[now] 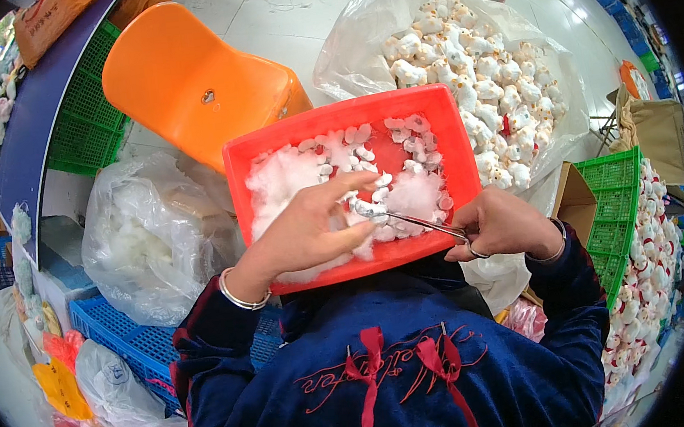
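Note:
My right hand (501, 223) is closed on a pair of long metal scissor-handled forceps (429, 223), its finger loop showing below the hand. The forceps point left over a red plastic tray (341, 115), with their tips at a small white-and-grey fabric piece (367, 208). My left hand (304, 227) curves around that piece from the left, thumb and forefinger spread apart; some of its fingers are hidden. In the tray lie white stuffing fluff (280, 184), a smaller fluff clump (414, 195) and several small white-and-grey pieces (416, 142). The tray's near edge is close against my body.
An orange chair (189, 84) stands beyond the tray. A clear bag of small white plush toys (503, 95) is at the far right, and a bag of fluff (151, 240) at the left. Blue crate (127, 333) and green crate (612, 216) flank me.

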### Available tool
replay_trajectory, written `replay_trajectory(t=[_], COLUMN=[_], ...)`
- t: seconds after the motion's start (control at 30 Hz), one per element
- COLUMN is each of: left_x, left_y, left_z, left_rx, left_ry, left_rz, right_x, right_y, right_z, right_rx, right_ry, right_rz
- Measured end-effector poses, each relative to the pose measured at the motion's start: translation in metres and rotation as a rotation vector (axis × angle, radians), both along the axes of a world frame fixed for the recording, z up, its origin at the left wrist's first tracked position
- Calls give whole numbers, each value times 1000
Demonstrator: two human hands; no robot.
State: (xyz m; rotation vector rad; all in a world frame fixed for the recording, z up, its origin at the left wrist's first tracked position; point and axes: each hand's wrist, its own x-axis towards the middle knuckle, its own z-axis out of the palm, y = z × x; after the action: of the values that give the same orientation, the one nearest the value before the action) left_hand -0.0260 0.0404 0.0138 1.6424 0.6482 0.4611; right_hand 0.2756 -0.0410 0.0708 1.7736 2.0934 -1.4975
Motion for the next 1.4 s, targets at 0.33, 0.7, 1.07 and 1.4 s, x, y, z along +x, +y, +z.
replay_trajectory(t=[0.33, 0.7, 1.07, 1.4], left_x=[-8, 20, 21, 17], left_y=[8, -22, -24, -21], left_z=[-19, -30, -35, -32], left_rx=[-368, -584, -569, -609], left_ry=[-80, -355, -381, -483], left_rz=[174, 354, 540, 637], right_x=[4, 1, -10, -26], right_y=[-4, -6, -13, -10], right_z=[5, -14, -30, -29], right_rx=[16, 41, 315, 195], right_ry=[16, 69, 160, 60], right_rz=[-30, -71, 56, -115])
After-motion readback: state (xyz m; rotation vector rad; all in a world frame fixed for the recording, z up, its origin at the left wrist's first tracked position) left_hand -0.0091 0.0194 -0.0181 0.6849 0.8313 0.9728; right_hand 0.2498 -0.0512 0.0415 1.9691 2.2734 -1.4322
